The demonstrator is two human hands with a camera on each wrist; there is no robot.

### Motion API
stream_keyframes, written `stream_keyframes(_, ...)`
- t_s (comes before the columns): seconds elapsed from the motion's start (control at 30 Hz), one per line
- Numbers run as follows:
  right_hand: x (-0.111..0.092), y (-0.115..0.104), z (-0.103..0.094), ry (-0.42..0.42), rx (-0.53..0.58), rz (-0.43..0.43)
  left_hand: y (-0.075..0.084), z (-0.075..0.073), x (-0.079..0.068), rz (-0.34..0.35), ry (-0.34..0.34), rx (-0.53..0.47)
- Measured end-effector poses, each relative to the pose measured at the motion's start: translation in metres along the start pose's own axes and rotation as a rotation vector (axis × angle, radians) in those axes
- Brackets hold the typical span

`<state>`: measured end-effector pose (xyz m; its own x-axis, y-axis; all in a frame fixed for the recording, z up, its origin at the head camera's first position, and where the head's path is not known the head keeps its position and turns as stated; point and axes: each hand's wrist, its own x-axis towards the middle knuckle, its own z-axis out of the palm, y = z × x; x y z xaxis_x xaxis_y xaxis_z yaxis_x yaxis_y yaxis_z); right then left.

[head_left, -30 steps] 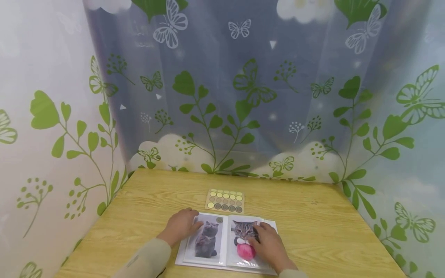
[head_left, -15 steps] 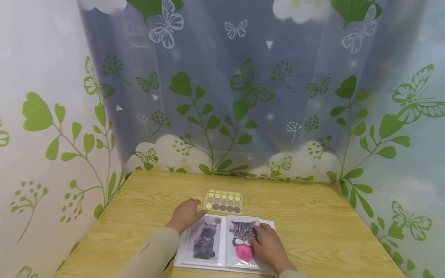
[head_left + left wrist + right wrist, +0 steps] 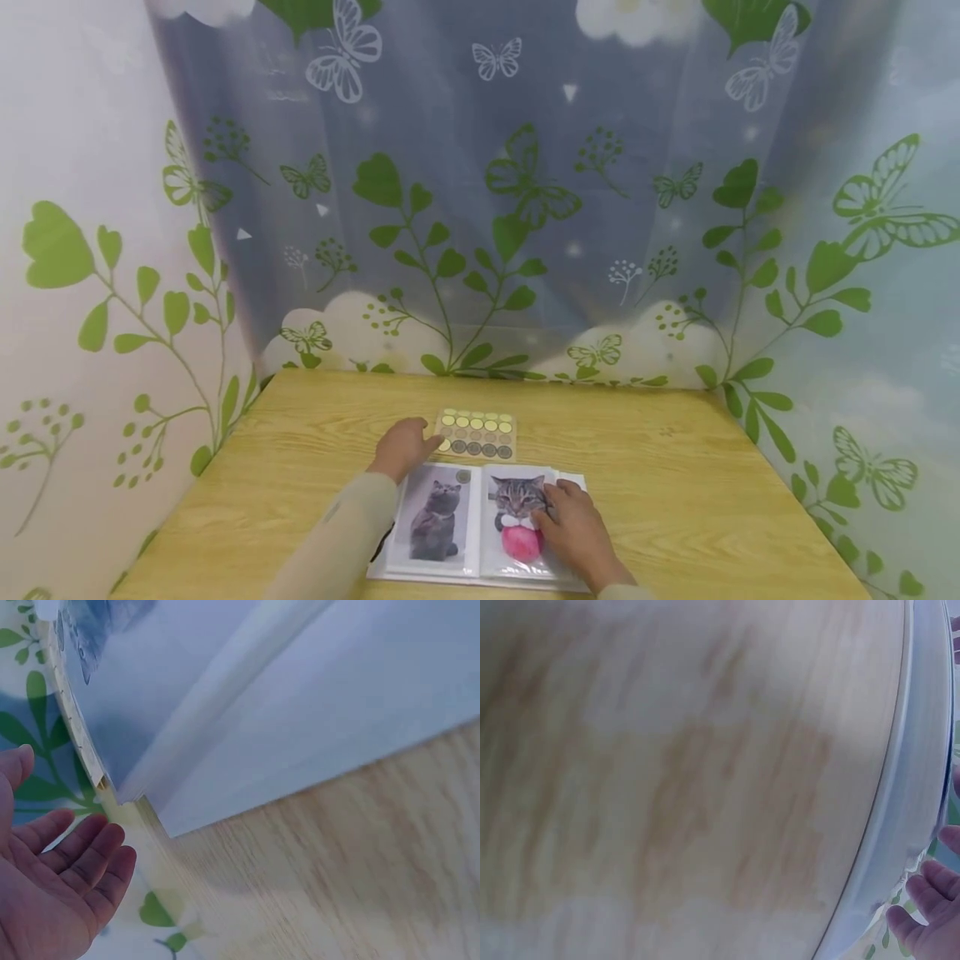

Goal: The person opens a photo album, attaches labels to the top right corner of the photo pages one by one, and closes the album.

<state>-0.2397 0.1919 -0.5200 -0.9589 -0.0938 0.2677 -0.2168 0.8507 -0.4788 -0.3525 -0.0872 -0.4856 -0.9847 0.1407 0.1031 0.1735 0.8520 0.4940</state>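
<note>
A photo album [image 3: 480,562] lies spread on the table, with a grey cat photo [image 3: 435,521] on its left page and a tabby cat with a pink ball [image 3: 522,542] on its right page. A round grey sticker [image 3: 464,477] shows at the left photo's upper corner. Behind the album lies a tan sheet of round stickers [image 3: 476,435], yellow and dark grey. My left hand [image 3: 405,446] is at the sheet's left edge, thumb overlapping its near corner; its fingers are loosely extended in the left wrist view [image 3: 60,892]. My right hand [image 3: 577,529] rests on the album's right page.
The wood-grain table [image 3: 675,483] extends to both sides of the album. A patterned curtain [image 3: 465,208] with green leaves and butterflies encloses the table at the back and sides.
My left hand has left the album's left page and moved up and away to the sticker sheet's left edge. My right hand has stayed on the right page. The head view has shifted slightly.
</note>
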Motion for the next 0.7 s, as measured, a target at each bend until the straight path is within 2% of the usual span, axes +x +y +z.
stream_keyframes(0.23, -0.001, -0.004, 0.0, -0.017, -0.006, 0.024, 0.0, 0.008, 0.01, -0.048, -0.001, -0.06)
stream_keyframes(0.47, -0.001, -0.005, 0.0, -0.003, -0.011, 0.015, 0.005, 0.016, 0.019, -0.08, -0.003, -0.023)
stream_keyframes(0.7, -0.001, -0.003, -0.001, -0.003, -0.024, 0.029, 0.005, 0.023, 0.028, -0.14, -0.006, 0.017)
